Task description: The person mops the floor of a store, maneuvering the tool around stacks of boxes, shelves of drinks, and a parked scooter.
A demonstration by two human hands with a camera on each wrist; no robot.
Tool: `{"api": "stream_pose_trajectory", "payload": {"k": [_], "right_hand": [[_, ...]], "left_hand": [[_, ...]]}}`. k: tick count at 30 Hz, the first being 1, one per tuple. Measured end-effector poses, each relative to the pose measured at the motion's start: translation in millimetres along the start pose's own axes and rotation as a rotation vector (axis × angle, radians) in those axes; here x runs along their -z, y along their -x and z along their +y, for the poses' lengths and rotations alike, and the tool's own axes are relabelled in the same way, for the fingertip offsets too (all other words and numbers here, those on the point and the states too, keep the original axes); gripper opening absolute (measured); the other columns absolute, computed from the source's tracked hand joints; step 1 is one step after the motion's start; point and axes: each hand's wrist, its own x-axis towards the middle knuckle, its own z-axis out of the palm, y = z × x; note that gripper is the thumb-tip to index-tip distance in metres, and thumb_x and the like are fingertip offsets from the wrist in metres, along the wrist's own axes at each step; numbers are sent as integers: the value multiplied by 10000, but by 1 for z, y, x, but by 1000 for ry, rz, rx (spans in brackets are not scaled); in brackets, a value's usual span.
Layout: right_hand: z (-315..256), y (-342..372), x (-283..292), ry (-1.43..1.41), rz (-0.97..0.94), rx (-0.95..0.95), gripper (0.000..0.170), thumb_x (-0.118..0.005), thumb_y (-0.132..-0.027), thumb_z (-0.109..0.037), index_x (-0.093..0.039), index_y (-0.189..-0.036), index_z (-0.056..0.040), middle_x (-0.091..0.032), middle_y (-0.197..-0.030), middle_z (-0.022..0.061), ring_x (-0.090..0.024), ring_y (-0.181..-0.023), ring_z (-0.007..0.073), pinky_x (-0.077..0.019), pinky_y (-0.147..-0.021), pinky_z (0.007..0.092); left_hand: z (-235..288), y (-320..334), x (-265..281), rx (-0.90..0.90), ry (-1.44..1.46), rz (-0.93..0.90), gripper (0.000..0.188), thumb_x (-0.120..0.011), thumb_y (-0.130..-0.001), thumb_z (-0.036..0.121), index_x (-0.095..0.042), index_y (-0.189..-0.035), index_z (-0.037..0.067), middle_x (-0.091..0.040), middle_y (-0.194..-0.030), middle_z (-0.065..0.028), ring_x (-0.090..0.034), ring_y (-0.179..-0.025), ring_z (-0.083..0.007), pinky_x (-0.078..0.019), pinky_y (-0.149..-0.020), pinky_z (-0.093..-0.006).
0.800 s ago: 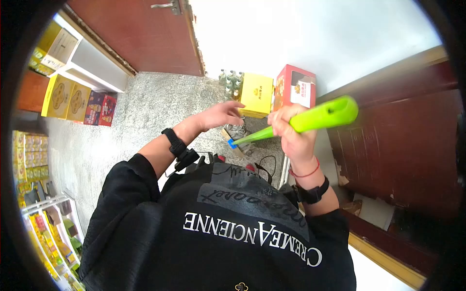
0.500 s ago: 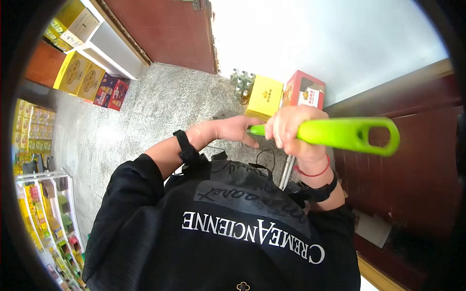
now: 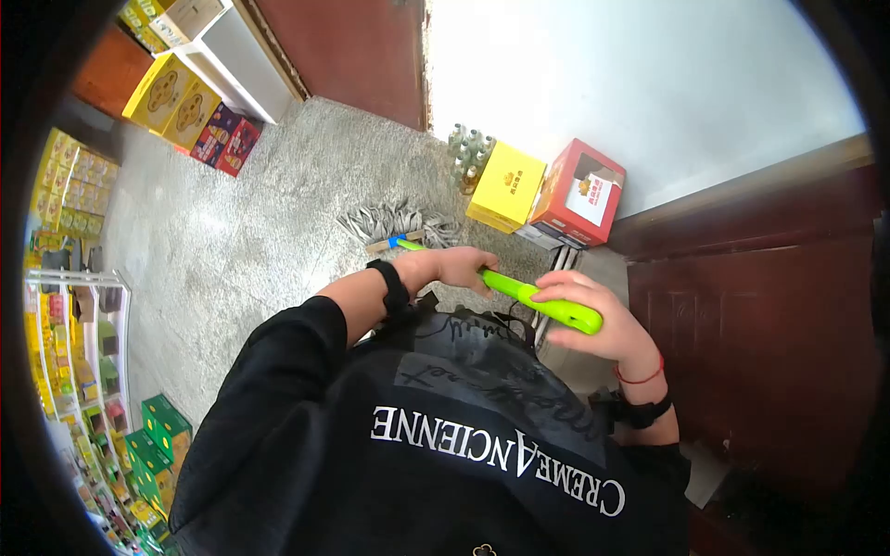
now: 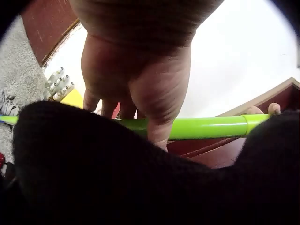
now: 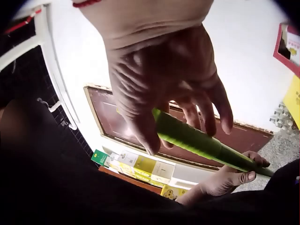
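Note:
A mop with a bright green handle point(image 3: 519, 289) slants across in front of the person. Its grey string head point(image 3: 394, 221) lies spread on the floor beyond the left hand, below a blue joint and a wooden bar. The left hand point(image 3: 461, 269) grips the handle partway along, with fingers and thumb around it in the left wrist view. At the upper end of the handle, the right hand point(image 3: 593, 315) has its fingers loosely spread. In the right wrist view its thumb point(image 5: 144, 133) and long fingers lie along either side of the handle end.
Glass bottles point(image 3: 470, 153), a yellow box point(image 3: 508, 185) and a red box point(image 3: 579, 195) stand by the white wall. More boxes point(image 3: 190, 107) sit by white shelving at the far left. A stocked rack point(image 3: 79, 361) stands at left, a dark red door point(image 3: 751, 343) at right.
The left hand has come onto the mop handle and holds it. The mop head has swung left over the floor. The right hand has loosened its fist at the handle's end.

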Motion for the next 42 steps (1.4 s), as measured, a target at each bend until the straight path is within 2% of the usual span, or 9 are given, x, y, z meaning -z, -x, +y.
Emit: {"api": "stream_pose_trajectory", "payload": {"k": [5, 7, 10, 14, 16, 24, 34, 36, 42], "right_hand": [[-29, 31, 18, -286, 15, -327, 373, -657, -713, -43, -568, -1074, -11, -517, -1140, 123, -544, -964, 172, -466, -769, 276], [-19, 26, 15, -47, -14, -197, 340, -609, -745, -31, -557, -1079, 7, -556, -1081, 126, -598, -830, 172, -488, -692, 287], [-23, 18, 1, 209, -79, -446, 343, -532, -778, -21, -524, -1119, 17, -599, -928, 168, -583, -544, 185, -458, -543, 266], [-34, 1, 7, 600, -172, -504, 350, -556, -777, -69, -531, -1117, 7, -604, -781, 175, -587, -571, 216, -451, -563, 289], [-27, -5, 14, 521, -192, -425, 324, -579, -773, -165, -554, -1069, -36, -566, -717, 210, -545, -658, 377, -442, -592, 395], [-27, -61, -7, 550, -305, -177, 373, -592, -766, -152, -522, -1111, -27, -572, -806, 203, -550, -739, 361, -438, -642, 394], [-14, -233, -97, 588, -381, -54, 388, -595, -753, -141, -530, -1119, -28, -570, -844, 193, -549, -788, 363, -448, -707, 404], [-11, -277, -123, 588, -387, -47, 394, -601, -755, -153, -531, -1127, -44, -582, -851, 194, -559, -784, 356, -451, -704, 398], [-11, -405, -209, 499, -387, -21, 402, -597, -756, -199, -537, -1129, -61, -604, -881, 202, -581, -804, 347, -464, -710, 395]], "left_hand": [[4, -12, -14, 5, 11, 54, 431, -755, -612, 271, -577, -947, 65, -613, -826, -118, -578, -814, -273, -436, -696, -357], [1, -19, -23, 4, 39, 73, 432, -759, -604, 259, -576, -944, 66, -615, -823, -116, -578, -812, -274, -438, -693, -358], [-10, -27, -37, -22, 13, 103, 424, -758, -600, 246, -581, -942, 68, -617, -835, -121, -579, -819, -274, -439, -705, -356], [-22, -23, -40, -74, 107, 166, 367, -704, -629, 186, -587, -965, 92, -616, -857, -124, -579, -841, -283, -438, -723, -363], [-28, -21, -37, -81, 168, 197, 353, -676, -644, 163, -587, -979, 100, -616, -869, -126, -577, -852, -290, -437, -731, -368], [-59, 17, -10, 12, 100, 251, 376, -544, -689, 92, -562, -1064, 76, -599, -980, -159, -556, -935, -312, -424, -810, -370], [-210, 123, 65, 34, 177, 506, 341, -444, -798, 268, -592, -1056, 101, -600, -1022, -141, -547, -953, -322, -419, -835, -378], [-208, 168, 94, 312, 222, 537, 356, -430, -821, 283, -594, -1043, 58, -590, -1040, -153, -537, -973, -327, -407, -865, -379], [-275, 257, 133, 551, 376, 899, 352, -418, -843, 291, -596, -1024, 47, -583, -1036, -182, -531, -987, -338, -402, -877, -386]]}}
